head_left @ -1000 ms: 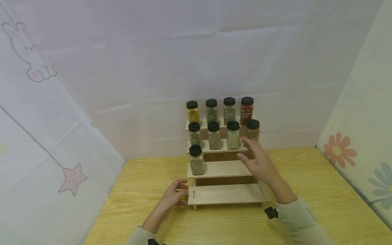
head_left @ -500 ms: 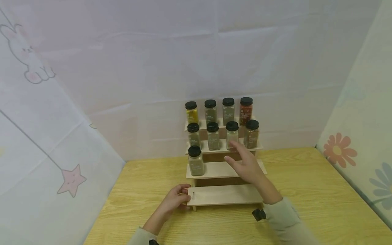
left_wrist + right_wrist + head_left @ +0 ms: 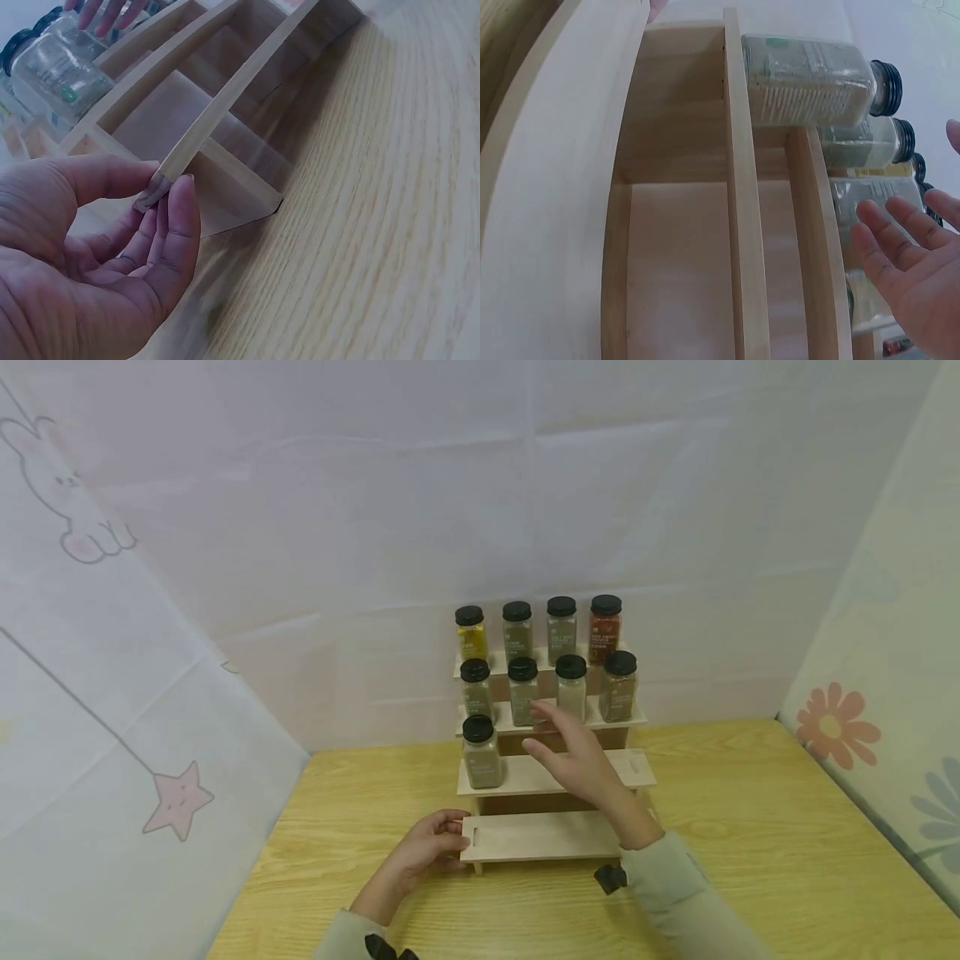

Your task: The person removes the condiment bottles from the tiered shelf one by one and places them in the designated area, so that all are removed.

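A stepped wooden spice rack (image 3: 540,839) stands on the table. My left hand (image 3: 423,850) pinches the left end of its lowest board, thumb on one face and fingers on the other, as the left wrist view shows. Over the third step hovers my right hand (image 3: 577,760), fingers spread and nothing in them. It overlaps part of the second row in the head view; in the right wrist view, the fingers (image 3: 889,225) are near the jars. A single black-lidded spice jar (image 3: 482,762) sits at the left of the third step. The lowest step bears no jars.
Two upper steps hold rows of spice jars, including a yellow one (image 3: 472,639) and a red one (image 3: 604,633) at the top. A pale cloth (image 3: 375,527) hangs behind the wood-grain table (image 3: 735,810), with printed cloth on both sides.
My right hand has moved left across the rack, from the rightmost second-row jar towards the middle. My left hand has come in to the lowest board's left end and taken hold of it.
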The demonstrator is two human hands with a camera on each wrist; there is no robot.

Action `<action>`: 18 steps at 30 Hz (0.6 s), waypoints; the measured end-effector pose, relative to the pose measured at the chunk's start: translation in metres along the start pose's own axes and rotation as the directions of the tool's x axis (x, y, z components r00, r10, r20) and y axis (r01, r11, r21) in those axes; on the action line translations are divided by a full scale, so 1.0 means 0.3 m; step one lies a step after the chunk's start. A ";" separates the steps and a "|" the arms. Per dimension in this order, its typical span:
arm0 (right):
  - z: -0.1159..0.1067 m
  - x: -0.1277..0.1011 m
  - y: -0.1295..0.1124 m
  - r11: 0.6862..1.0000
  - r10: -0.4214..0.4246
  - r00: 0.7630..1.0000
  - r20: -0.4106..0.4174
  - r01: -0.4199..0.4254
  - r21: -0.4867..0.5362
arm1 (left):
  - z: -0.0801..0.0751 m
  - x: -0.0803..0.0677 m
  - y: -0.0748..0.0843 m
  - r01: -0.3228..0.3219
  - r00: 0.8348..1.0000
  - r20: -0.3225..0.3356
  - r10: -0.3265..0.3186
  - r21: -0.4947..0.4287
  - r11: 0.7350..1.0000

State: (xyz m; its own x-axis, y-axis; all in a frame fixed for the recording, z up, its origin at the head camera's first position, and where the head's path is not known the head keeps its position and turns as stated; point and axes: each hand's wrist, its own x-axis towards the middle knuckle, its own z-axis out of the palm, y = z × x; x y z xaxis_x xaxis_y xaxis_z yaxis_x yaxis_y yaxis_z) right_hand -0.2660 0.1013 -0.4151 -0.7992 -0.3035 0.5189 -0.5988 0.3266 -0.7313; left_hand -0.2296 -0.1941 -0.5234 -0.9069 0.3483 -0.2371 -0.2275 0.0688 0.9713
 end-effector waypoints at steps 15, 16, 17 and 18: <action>0.087 0.065 -0.015 0.988 0.045 0.994 0.096 -0.058 0.145 | -0.012 0.002 -0.006 0.014 0.999 0.033 -0.013 -0.049 0.999; 0.091 0.068 -0.016 0.987 0.051 0.994 0.101 -0.065 0.146 | -0.013 0.002 -0.007 0.015 0.999 0.032 -0.013 -0.047 0.999; 0.095 0.070 -0.016 0.986 0.055 0.993 0.105 -0.070 0.150 | -0.014 0.002 -0.008 0.014 0.999 0.031 -0.013 -0.046 0.999; 0.099 0.072 -0.019 0.985 0.058 0.992 0.109 -0.074 0.154 | -0.014 0.002 -0.008 0.019 0.999 0.028 -0.018 -0.047 0.999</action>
State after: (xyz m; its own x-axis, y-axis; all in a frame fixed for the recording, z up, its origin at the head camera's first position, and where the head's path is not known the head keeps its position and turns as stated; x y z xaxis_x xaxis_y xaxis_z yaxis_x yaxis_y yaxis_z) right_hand -0.2782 0.0663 -0.4128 -0.8219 -0.3798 0.4245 -0.5225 0.2061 -0.8273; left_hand -0.2311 -0.1980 -0.5260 -0.8926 0.3727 -0.2536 -0.2609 0.0318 0.9649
